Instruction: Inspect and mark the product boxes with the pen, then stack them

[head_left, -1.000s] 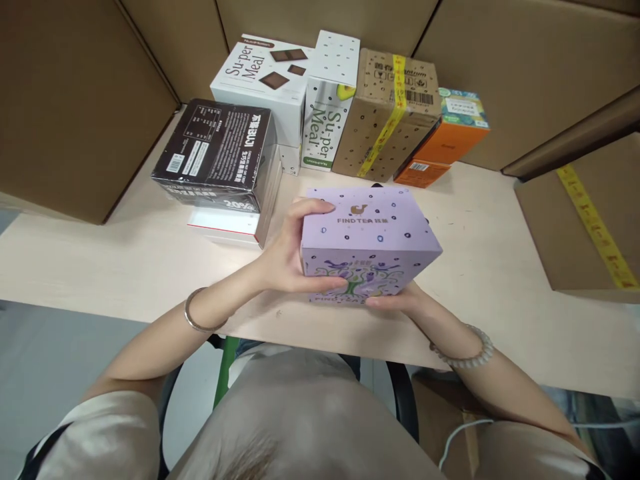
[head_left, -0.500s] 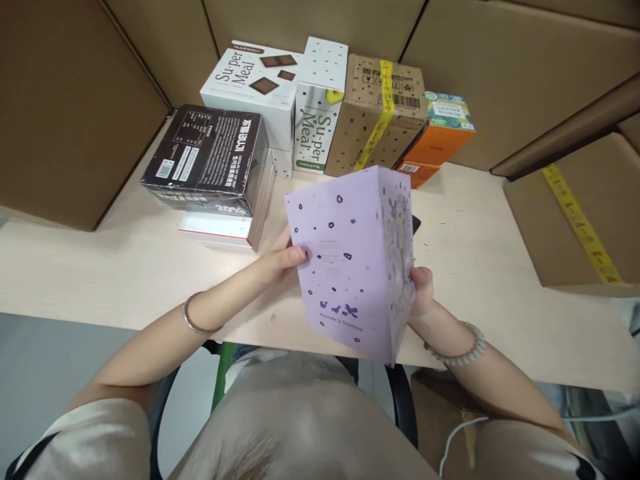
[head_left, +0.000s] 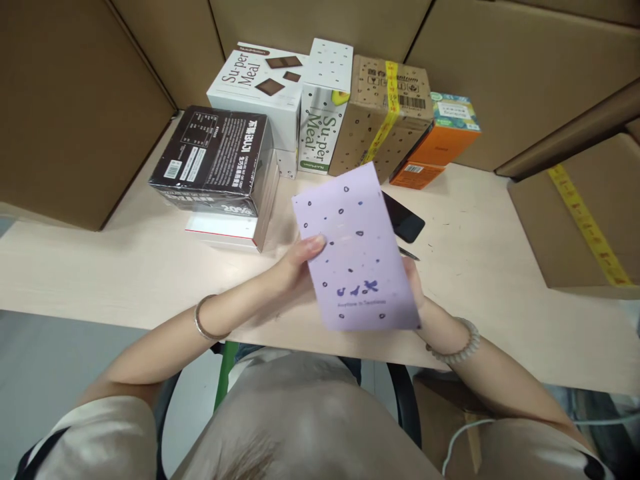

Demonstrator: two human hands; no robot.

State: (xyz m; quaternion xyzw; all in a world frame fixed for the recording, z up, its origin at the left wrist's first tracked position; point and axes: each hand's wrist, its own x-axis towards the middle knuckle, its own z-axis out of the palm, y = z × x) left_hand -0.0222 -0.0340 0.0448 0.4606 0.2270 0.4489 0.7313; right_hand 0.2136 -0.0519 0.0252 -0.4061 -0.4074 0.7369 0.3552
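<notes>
The left thumb (head_left: 314, 245) presses on the spotted face of a lilac box (head_left: 357, 250), while the other fingers of the left hand (head_left: 296, 265) go behind it, out of sight, so that the box is clamped between them. The right hand (head_left: 416, 283) meets the box's edge at about four o'clock; its fingers are mostly hidden, and whether they are spread or pressed together cannot be told. The box is tilted, a broad face turned up towards the wearer, over the front part of the pale table (head_left: 475, 267). A bangle (head_left: 201, 320) circles the left wrist and a beaded bracelet (head_left: 467, 343) the right. Taking the lilac box as the dial's centre, a dark phone (head_left: 407, 222) lies near it at two o'clock, with a pen-like object (head_left: 410, 254) at three. A black box (head_left: 215, 150) sits at ten on a white box (head_left: 220, 225). Further back stand a white Su-per Meal carton (head_left: 273, 100) at eleven, a narrower avocado-printed carton (head_left: 327, 110) just short of twelve, a yellow-taped brown box (head_left: 383, 120) just past twelve, and orange boxes (head_left: 445, 143), stacked, at one. A larger taped carton (head_left: 565, 227) stands well apart at three.
</notes>
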